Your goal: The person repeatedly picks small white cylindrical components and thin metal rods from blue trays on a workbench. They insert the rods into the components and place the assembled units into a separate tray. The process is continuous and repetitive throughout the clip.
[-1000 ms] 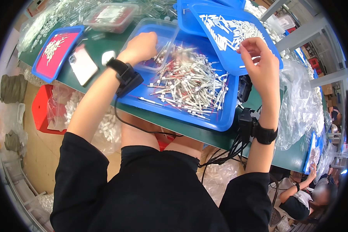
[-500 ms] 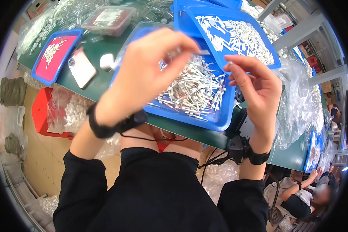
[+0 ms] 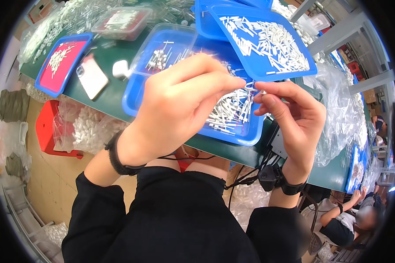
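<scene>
My left hand (image 3: 180, 103) reaches over a blue tray (image 3: 245, 141). Its thumb and fingertips pinch a thin whitish stick (image 3: 250, 89) that points toward my other hand. Close beside it, my right hand (image 3: 296, 114) grips a small white piece (image 3: 263, 92) between thumb and forefinger. The stick and the piece are near each other; whether they touch is too small to tell. Below both hands lies a pile of thin white sticks (image 3: 226, 117) in the tray, partly hidden by my left hand.
A blue tray of short white tubes (image 3: 281, 46) overlaps the far right. A translucent container (image 3: 164, 33), a phone (image 3: 92, 78), a white case (image 3: 120, 69) and a pink-lined tray (image 3: 57, 63) lie leftward. Clear plastic bags (image 3: 338, 118) cover the right; a co-worker (image 3: 338, 223) sits beyond.
My left hand has moved right and slightly down, bringing the stick up to my right hand. My right hand has shifted a little downward, keeping its pinch. The translucent container has come into fuller view.
</scene>
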The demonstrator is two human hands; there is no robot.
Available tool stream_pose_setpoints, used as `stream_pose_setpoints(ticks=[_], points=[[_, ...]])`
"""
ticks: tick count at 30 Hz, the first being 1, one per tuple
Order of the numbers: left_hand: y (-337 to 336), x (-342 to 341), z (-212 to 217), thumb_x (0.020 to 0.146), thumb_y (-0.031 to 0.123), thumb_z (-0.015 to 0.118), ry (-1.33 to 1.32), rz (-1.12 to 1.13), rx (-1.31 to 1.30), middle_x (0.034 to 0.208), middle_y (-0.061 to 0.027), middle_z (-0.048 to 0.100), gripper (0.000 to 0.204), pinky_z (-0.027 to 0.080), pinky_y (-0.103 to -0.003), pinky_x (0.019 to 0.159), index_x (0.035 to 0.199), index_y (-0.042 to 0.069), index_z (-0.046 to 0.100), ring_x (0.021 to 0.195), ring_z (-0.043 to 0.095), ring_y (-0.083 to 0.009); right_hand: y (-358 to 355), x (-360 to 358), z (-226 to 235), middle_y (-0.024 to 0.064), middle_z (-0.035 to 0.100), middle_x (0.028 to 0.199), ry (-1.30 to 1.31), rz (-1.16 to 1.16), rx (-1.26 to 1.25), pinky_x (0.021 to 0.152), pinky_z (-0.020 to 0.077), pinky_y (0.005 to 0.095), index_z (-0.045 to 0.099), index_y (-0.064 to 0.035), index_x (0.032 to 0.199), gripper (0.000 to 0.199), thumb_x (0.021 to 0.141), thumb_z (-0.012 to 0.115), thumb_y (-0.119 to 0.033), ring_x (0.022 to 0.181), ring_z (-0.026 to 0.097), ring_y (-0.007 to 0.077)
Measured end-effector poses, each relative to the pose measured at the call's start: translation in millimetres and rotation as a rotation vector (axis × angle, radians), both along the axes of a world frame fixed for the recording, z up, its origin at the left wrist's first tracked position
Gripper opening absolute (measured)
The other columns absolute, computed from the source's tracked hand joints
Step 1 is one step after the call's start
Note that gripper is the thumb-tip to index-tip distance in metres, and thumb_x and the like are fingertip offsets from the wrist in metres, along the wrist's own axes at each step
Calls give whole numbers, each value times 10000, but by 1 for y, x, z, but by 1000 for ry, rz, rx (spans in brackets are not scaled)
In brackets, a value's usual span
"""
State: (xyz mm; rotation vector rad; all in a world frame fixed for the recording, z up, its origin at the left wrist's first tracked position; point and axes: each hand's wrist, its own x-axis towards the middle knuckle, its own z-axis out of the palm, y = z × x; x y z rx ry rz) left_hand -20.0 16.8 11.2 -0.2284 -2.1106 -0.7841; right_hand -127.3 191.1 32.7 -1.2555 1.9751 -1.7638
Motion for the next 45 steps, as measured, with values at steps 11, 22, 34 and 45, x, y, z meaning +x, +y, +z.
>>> stream_pose_setpoints(ticks=[11, 22, 34, 45], points=[[1, 1, -4, 712, -134, 629, 43, 10, -49, 844, -99, 644, 290, 507, -264, 607, 937, 26, 721, 713, 639, -197, 0, -2, -4, 63, 691, 793, 167, -21, 56, 590, 496, 204, 710, -12, 984, 196, 816, 636, 58, 660, 629, 97], [8, 0, -8, 619, -131, 647, 108, 26, -178, 837, -101, 642, 351, 496, -276, 583, 936, 5, 712, 713, 625, -203, 1, 3, -5, 71, 698, 787, -56, 13, 91, 596, 498, 211, 706, -15, 982, 172, 828, 646, 33, 664, 644, 109], [-7, 2, -13, 756, -69, 684, -199, -37, 209, 831, -87, 700, 165, 526, -240, 638, 909, -8, 700, 741, 681, -156, -7, 3, -23, 78, 671, 766, 473, -237, 121, 599, 505, 275, 654, -28, 865, 83, 796, 675, 14, 678, 663, 210], [-5, 6, -15, 752, -106, 647, -173, -112, 212, 814, -105, 709, 164, 539, -261, 653, 868, -11, 715, 739, 691, -183, -11, 7, -24, 84, 682, 781, 560, -75, 67, 592, 504, 281, 679, -53, 907, 153, 767, 707, 3, 697, 666, 212]])
